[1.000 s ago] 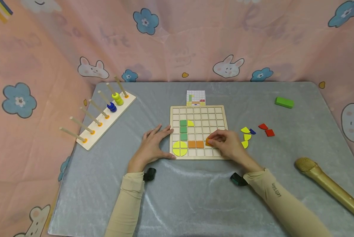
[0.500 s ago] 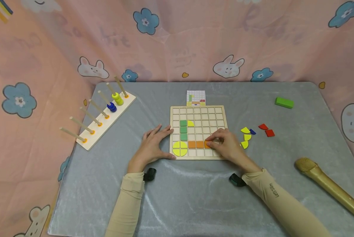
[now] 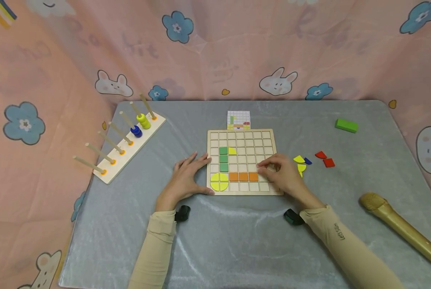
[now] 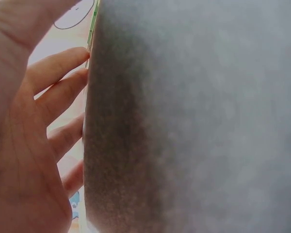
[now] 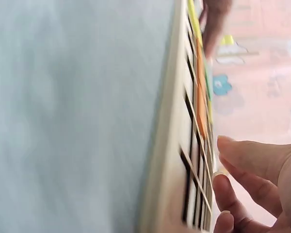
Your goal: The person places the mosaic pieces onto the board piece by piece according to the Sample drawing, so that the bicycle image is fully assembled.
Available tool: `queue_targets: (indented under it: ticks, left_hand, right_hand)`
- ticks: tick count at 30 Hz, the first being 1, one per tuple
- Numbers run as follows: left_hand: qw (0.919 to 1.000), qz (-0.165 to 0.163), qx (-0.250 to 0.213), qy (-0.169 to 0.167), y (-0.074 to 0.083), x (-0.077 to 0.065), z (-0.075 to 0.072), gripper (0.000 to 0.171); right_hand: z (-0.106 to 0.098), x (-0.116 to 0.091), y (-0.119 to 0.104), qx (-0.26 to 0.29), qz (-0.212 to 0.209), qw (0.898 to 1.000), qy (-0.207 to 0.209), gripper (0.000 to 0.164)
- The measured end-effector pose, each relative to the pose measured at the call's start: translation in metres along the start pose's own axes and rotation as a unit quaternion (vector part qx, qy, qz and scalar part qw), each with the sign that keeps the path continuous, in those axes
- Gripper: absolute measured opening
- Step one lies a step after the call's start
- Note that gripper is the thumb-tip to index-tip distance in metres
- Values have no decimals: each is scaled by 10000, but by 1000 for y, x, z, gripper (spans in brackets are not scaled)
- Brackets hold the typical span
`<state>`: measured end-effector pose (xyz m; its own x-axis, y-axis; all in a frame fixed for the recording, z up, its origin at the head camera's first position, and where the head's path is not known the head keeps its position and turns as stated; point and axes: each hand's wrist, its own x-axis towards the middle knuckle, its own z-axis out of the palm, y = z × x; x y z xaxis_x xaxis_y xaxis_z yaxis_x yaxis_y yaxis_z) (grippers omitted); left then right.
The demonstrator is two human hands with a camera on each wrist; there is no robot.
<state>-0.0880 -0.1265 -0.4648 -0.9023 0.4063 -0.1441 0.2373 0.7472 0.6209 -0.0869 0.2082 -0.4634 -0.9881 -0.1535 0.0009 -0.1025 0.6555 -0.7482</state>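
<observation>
Beige sleeves [image 3: 153, 245], black wrist cameras [image 3: 183, 213]

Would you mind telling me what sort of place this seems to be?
Probably a children's play or learning corner: a bunny-print backdrop behind a table with a gridded board and peg rack.

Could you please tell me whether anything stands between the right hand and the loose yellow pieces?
Nothing visible does: in the head view, only grey tabletop shows between the right hand and the loose yellow pieces, though the hand partly hides the lowest one.
</observation>
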Motion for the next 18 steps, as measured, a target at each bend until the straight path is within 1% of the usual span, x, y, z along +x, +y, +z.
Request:
queue_targets:
  ticks: [6, 11, 15, 18]
  left_hand:
    - [10000, 7, 4, 22, -1, 1, 0, 111]
    - [10000, -12, 3, -8, 0, 0, 0, 111]
    - [10000, -39, 6, -3, 1, 0, 0, 111]
    - [10000, -37, 24, -6, 0, 0, 0, 111]
  right_hand:
    - [-27, -1, 12, -129, 141, 9985, 517, 17]
    - [-49, -1, 25, -262, 296, 9959, 813, 22]
    - [-65, 0, 38, -421, 690, 9920, 966, 25]
    - [-75, -1, 49, -503, 945, 9899, 931, 28]
